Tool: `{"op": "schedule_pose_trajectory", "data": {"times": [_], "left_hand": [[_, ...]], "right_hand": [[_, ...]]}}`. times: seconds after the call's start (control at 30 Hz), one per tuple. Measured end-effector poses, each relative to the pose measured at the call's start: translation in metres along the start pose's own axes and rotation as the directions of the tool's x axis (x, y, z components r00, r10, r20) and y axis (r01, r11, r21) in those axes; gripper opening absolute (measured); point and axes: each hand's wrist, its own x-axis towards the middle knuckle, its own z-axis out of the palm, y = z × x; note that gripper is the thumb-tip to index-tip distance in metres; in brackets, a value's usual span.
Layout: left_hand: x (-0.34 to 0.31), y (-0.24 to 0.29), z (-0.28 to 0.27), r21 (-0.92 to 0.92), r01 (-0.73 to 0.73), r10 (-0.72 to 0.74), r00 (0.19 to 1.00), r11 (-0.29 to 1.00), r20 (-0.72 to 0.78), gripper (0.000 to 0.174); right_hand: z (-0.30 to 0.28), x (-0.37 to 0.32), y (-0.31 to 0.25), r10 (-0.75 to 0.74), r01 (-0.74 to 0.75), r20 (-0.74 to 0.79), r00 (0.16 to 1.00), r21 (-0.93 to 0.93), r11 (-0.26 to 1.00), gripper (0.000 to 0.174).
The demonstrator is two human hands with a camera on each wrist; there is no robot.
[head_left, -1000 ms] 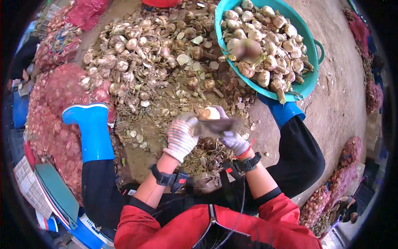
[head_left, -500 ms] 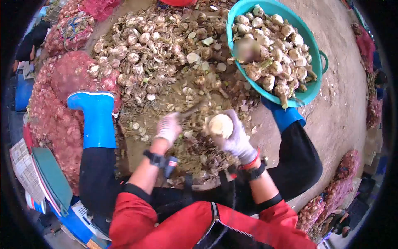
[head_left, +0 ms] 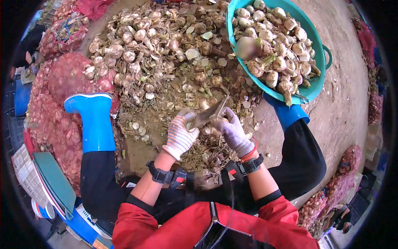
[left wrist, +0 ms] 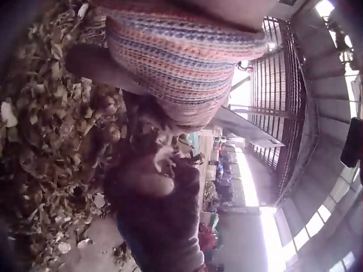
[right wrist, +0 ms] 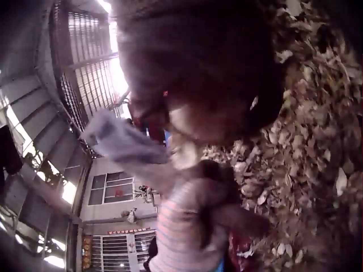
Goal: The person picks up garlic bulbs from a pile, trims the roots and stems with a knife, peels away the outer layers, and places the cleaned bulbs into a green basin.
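Note:
My left hand point(head_left: 181, 133), in a striped knit glove, grips a knife point(head_left: 208, 115) whose broad blade slants up to the right. Opposite it, my gloved right hand point(head_left: 235, 130) holds a garlic bulb point(right wrist: 184, 154) with fingers curled round it. The blade meets the right hand's fingertips in the head view and hides most of the bulb there. In the right wrist view the blade stands close beside the bulb, and the left glove is just below.
Loose garlic bulbs with stems point(head_left: 137, 45) lie heaped ahead. A teal basket point(head_left: 323, 83) of trimmed bulbs stands at the far right by a blue boot point(head_left: 286, 112). Pink mesh sacks point(head_left: 54, 128) fill the left side. Dry leaf scraps point(head_left: 207, 155) cover the ground below the hands.
Half a second ago the hands were apart, with the bulb's pale face up and the knife off to the left. Now they are together again, the blade over the bulb.

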Motion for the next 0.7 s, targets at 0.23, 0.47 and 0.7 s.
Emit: {"op": "schedule_pose_trajectory", "data": {"times": [0.23,0.47,0.7], "left_hand": [[0.07,-0.087,0.04,-0.124,0.371,-0.366,0.928,0.92,0.064,0.041],[0.18,-0.051,0.09,0.146,0.216,-0.214,0.976,0.965,-0.036,0.045],[0.057,-0.003,0.061,-0.526,0.105,-0.021,0.986,0.844,0.163,0.032]], "right_hand": [[-0.005,-0.009,-0.119,-0.351,0.352,-0.144,0.925,0.674,0.65,0.059],[-0.038,0.031,-0.055,-0.061,0.116,-0.242,0.968,0.217,0.969,0.045],[-0.02,0.032,-0.01,0.127,-0.139,-0.098,0.987,-0.132,0.981,0.071]]}}
